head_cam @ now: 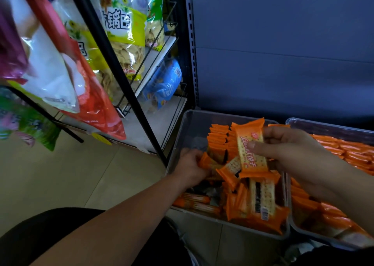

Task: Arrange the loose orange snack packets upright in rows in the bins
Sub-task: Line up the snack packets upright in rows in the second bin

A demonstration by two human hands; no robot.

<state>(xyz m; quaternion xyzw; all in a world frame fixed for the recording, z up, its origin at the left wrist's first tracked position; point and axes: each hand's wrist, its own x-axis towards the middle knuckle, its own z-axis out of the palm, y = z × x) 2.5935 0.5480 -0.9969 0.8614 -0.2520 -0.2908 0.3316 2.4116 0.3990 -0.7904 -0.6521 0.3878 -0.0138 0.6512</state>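
Heap of loose orange foil snack packets point(257, 207) at the clear plastic bin point(180, 136)'s near end, left hand point(191, 162) curls round a low orange packet point(208, 161), right hand point(293, 150) pinches a lifted packet point(252, 146) above mid-bin, mid-sorting I'd say, next stand it on edge beside the far upright rows point(217, 138).

A shop: hanging snack bags point(119, 43) on racks point(153, 67) (slotted shelving behind).

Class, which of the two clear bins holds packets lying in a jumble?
The left bin: packets lie jumbled at its front, where the left hand reaches. The right bin shows only orderly rows.
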